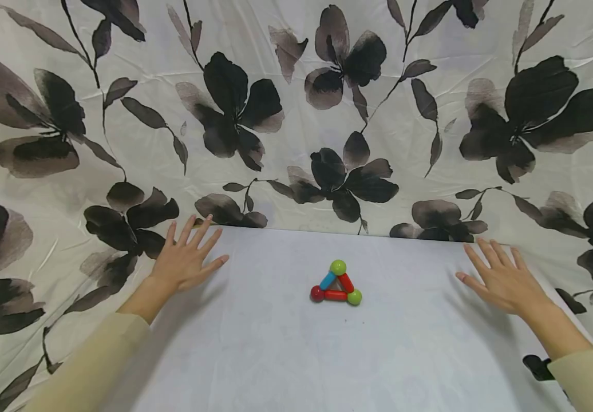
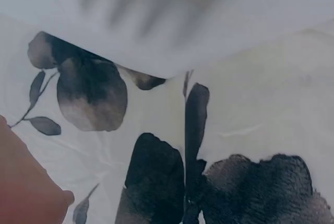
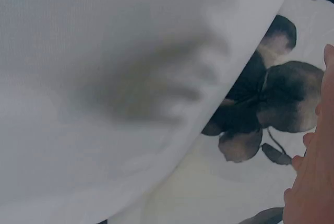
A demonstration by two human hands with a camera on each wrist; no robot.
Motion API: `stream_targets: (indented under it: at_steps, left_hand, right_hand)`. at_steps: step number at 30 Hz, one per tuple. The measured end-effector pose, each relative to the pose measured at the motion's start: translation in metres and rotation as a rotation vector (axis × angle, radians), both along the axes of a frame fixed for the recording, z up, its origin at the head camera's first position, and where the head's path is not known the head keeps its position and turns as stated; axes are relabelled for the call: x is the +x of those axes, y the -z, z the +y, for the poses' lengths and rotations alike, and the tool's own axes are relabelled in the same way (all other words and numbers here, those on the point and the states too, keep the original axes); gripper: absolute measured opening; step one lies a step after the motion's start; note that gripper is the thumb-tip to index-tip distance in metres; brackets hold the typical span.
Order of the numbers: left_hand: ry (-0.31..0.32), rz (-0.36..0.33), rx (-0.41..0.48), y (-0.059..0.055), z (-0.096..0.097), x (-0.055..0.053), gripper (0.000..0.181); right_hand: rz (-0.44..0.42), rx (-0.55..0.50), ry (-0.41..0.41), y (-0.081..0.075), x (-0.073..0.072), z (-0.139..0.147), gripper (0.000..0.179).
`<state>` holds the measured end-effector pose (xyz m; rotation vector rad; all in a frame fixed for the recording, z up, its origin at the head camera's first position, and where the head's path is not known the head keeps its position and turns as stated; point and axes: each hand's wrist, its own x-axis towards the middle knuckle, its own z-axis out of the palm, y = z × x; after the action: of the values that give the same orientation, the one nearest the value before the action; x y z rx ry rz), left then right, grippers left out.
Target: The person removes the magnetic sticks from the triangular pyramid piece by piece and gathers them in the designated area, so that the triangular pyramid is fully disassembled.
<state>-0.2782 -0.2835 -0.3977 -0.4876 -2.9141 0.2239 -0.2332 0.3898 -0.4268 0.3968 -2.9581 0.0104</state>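
Observation:
On the white table lies a small triangle of rods and balls. Two of its balls are lime green and one is dark red; two rods are red and one is blue. My left hand is spread over the table's left back corner, fingers straight, holding nothing. Over the right side, my right hand is likewise spread, with nothing in it. Each hand is well apart from the triangle. Only part of the left hand shows in the left wrist view, and part of the right hand in the right wrist view.
The white tabletop has its back edge just beyond the hands. A white cloth with dark flowers hangs behind and shows past both sides. Shadows of the hands fall on the table. Tiny dark specks sit in front of the triangle.

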Motion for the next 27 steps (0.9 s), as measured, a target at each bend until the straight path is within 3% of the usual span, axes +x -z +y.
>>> stream_targets:
  at_steps: [14,27]
  left_hand:
    - [0.041,0.009,0.041,0.008,0.022,0.0,0.08]
    - [0.112,-0.014,0.121,0.018,0.059,0.005,0.082]
  right_hand:
    - [0.047,-0.016,-0.088,0.003,0.003,-0.028,0.079]
    - [0.045,-0.153,-0.172,0.004,0.007,-0.063,0.078]
